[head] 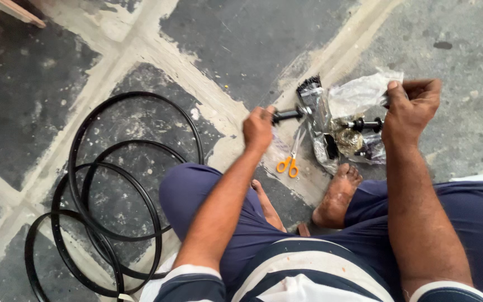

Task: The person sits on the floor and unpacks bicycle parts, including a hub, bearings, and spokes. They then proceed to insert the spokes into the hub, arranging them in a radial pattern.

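Observation:
My left hand [258, 128] is closed around one end of a black wheel hub axle [288, 115]. My right hand [411, 106] grips the other end, where a black hub part [366, 124] sticks out of a crumpled clear plastic bag [359, 96]. A silvery wrapped hub body [315, 109] with a bunch of black spokes on top hangs between the two hands. Both hands hold this above the floor in front of my bare feet [337, 193].
Orange-handled scissors [290, 162] lie on the floor under the hub. Several black bicycle rims [115, 196] lie stacked on the cracked grey and cream floor at my left. More hub parts in plastic [349, 144] rest near my right foot.

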